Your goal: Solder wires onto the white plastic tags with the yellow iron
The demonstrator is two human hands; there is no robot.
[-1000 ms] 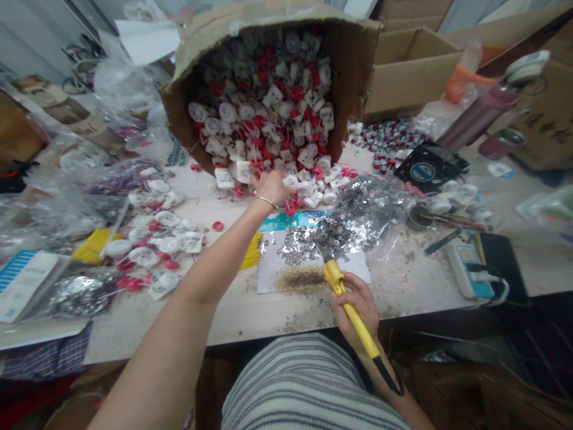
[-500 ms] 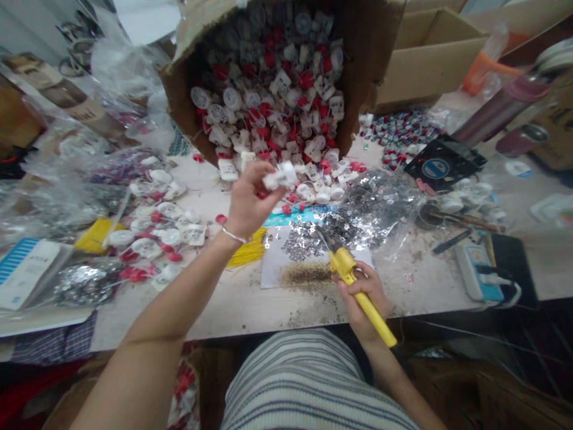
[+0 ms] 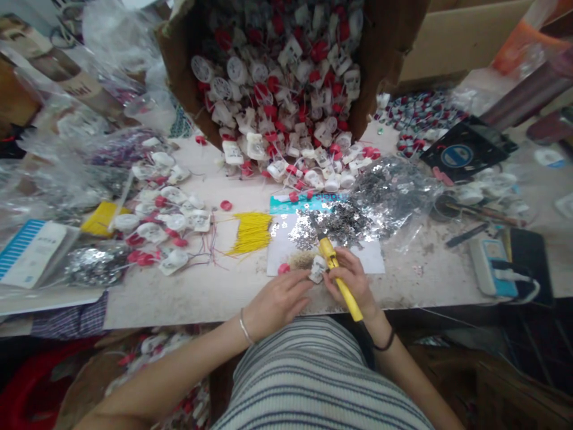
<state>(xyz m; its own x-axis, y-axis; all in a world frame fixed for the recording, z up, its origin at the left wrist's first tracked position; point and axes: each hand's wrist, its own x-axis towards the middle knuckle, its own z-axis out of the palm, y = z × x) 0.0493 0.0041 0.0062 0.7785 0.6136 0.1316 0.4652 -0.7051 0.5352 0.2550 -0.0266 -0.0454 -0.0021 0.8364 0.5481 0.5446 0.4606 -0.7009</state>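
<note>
Now that the left hand (image 3: pixel 282 298) has brought a white part (image 3: pixel 317 269) beside the yellow tool (image 3: pixel 350 298) that the right hand (image 3: pixel 353 280) grips, I have both together at the paper's (image 3: pixel 369 260) near edge, whether pinched or merely touched by left fingertips I can't tell, on a littered table (image 3: pixel 179 298) before a brimming carton (image 3: pixel 385 54).

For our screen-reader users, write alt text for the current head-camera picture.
A person's right hand grips a yellow tool, with the left hand at a small white part, over a cluttered table. Beyond them, an open carton spills white and red parts; nearer lie yellow wires and shiny metal bits.
</note>
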